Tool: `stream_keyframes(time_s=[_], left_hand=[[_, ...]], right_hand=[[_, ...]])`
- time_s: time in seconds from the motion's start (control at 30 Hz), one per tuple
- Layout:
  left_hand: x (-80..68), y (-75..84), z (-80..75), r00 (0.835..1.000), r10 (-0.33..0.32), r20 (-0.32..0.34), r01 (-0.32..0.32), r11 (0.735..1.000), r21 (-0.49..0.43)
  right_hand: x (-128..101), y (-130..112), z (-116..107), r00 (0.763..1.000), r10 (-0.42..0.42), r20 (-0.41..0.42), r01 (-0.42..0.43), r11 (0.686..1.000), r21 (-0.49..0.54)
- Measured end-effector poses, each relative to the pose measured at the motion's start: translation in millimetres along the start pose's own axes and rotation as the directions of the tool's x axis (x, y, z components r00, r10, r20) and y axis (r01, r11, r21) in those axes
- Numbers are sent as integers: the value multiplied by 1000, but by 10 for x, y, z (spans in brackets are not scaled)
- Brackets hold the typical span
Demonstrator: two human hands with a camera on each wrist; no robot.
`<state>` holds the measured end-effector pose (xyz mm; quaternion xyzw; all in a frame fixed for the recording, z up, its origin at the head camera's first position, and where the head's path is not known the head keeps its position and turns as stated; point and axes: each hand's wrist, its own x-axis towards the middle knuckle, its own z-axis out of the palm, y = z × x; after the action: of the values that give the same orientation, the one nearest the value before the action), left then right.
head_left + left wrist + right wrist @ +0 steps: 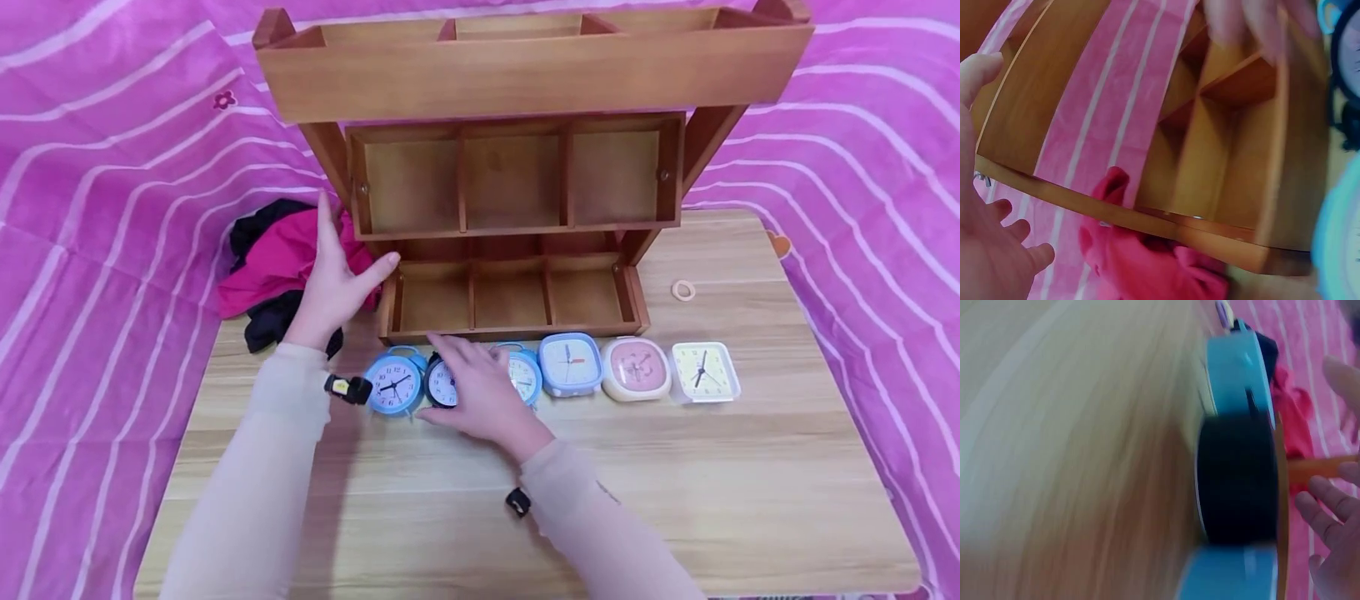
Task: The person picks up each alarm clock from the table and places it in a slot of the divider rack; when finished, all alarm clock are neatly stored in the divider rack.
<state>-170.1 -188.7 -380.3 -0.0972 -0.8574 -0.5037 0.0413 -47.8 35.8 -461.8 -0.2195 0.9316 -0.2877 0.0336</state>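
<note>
A three-tier wooden shelf (525, 75) with empty compartments stands at the back of the wooden table (675, 500). Before its lowest tier (510, 296) runs a row of alarm clocks: a round blue clock (395, 385), a round black clock (439, 385), another round blue clock (528, 377), then a square blue clock (570, 364), a pink clock (636, 368) and a pale yellow clock (703, 372). My right hand (468, 379) hovers over the black clock (1235, 481), fingers (1329, 512) loosely extended, not gripping. My left hand (337, 275) is raised, open, beside the shelf's left leg (1241, 156).
A pink and black cloth bundle (277, 258) lies at the table's back left, just behind my left hand. A small pale ring (683, 290) lies right of the shelf. A pink striped blanket (112, 167) surrounds the table.
</note>
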Motion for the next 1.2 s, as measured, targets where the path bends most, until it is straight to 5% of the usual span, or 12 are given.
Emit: stream_keyframes(time_s=[0.17, 0.33, 0.5, 1.2], left_hand=[[203, 143, 2, 1000, -4, 3, 4, 994, -112], [160, 351, 14, 998, -52, -38, 43, 977, -208], [156, 466, 33, 994, -80, -81, 62, 976, -210], [186, 376, 82, 990, -82, -117, 51, 968, -245]], right_hand=[[164, -215, 233, 1000, 17, 19, -15, 997, -79], [247, -411, 443, 997, 44, 60, -36, 992, -122], [321, -491, 540, 997, 63, 52, -53, 985, -165], [348, -370, 578, 997, 81, -8, -81, 990, -111]])
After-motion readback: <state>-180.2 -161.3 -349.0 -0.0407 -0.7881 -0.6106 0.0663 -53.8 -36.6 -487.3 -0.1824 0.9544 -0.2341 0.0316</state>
